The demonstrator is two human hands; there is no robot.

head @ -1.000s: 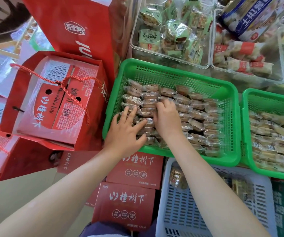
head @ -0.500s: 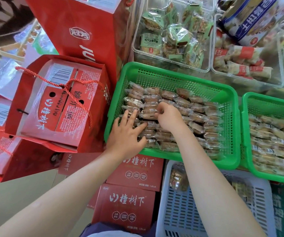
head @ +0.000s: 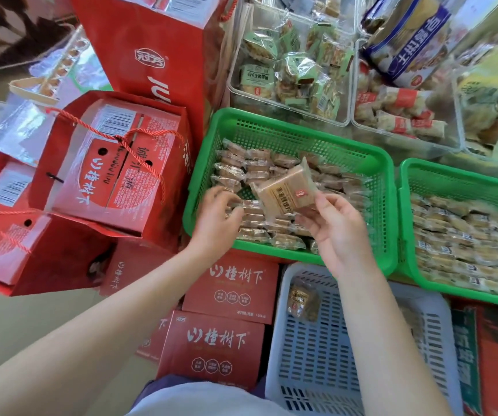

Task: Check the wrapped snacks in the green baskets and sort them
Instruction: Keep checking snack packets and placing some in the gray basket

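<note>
Red boxes (head: 223, 288) flank green basket (head: 301, 136); right hand (head: 336, 226) holds snack (head: 286, 192).

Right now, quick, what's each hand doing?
Left hand: fingers curled on wrapped snacks in the green basket; a grip cannot be told.
Right hand: pinching one wrapped snack, lifted above the basket.

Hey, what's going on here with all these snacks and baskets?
A person is sorting wrapped snacks. Their right hand holds one snack up above the left green basket, label showing. Their left hand reaches into the same basket, fingers on the packets lying in rows there. A second green basket to the right is also full. The pale basket nearer the person holds one packet.
</note>
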